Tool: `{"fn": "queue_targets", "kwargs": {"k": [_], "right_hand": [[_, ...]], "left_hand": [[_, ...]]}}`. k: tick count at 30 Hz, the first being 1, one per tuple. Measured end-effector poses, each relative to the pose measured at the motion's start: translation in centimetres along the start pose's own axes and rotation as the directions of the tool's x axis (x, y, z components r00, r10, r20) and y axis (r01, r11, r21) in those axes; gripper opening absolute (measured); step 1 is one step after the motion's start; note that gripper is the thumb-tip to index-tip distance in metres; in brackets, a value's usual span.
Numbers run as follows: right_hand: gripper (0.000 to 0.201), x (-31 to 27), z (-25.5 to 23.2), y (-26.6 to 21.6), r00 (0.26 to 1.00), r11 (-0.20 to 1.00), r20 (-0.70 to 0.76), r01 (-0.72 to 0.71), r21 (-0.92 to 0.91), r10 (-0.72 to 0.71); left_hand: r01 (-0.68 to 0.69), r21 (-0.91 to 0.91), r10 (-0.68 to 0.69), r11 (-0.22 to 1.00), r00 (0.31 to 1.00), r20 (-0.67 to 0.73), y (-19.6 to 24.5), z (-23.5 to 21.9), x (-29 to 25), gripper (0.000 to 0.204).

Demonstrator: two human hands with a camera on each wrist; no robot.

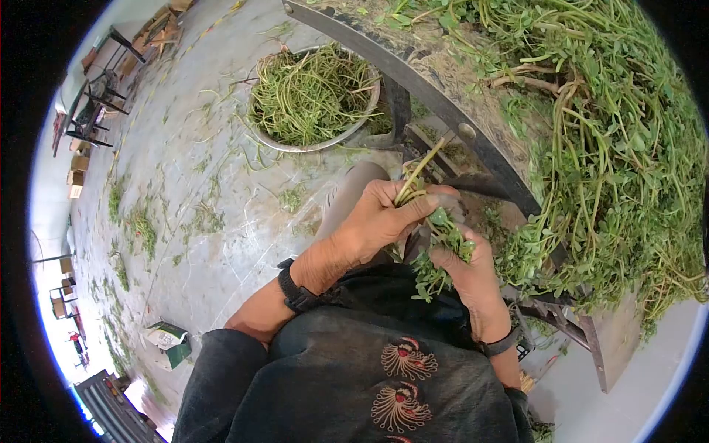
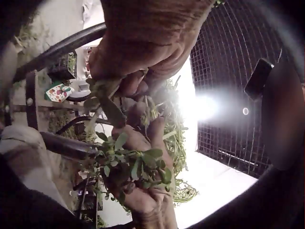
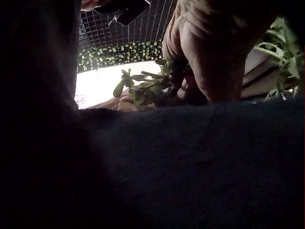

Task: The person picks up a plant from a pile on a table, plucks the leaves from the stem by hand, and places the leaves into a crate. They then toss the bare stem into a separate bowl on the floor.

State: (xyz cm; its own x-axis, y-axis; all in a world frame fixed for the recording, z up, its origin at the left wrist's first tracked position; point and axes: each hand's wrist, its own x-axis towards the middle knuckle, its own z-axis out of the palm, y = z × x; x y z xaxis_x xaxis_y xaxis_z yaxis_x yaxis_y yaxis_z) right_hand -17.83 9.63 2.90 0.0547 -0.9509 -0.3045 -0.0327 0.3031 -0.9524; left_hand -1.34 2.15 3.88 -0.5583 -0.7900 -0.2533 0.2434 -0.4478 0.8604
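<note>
left hand [image 1: 377, 221] pinches the sprig's [image 1: 436, 247] stems, right hand [image 1: 465, 269] clamps round its leaves just below, hands touching over the lap, and a hard tug could snap stems or scatter leaves past the basin [image 1: 314, 96] ahead.

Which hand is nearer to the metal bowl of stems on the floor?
Left. The left hand is just below the bowl; the right hand lies farther, toward the table.
</note>
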Motion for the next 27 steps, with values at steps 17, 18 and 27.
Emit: {"fn": "queue_targets", "kwargs": {"k": [17,18,27], "right_hand": [[0.027,0.5,0.3,0.4,0.937,0.875,-0.218,0.149,-0.460,-0.274],[0.018,0.6,0.2,0.6,0.973,0.913,-0.181,0.058,-0.403,-0.142],[0.011,0.5,2.0,-1.8,0.996,0.933,0.079,-0.014,-0.361,0.046]], "left_hand": [[-0.096,0.049,0.097,0.994,0.995,-0.003,-2.2,-0.6,0.9,0.023],[-0.083,0.057,0.083,0.995,0.997,0.010,-2.2,-0.7,0.8,0.026],[-0.031,-0.099,0.019,0.995,0.992,-0.122,-2.1,-0.2,-0.1,0.025]]}}
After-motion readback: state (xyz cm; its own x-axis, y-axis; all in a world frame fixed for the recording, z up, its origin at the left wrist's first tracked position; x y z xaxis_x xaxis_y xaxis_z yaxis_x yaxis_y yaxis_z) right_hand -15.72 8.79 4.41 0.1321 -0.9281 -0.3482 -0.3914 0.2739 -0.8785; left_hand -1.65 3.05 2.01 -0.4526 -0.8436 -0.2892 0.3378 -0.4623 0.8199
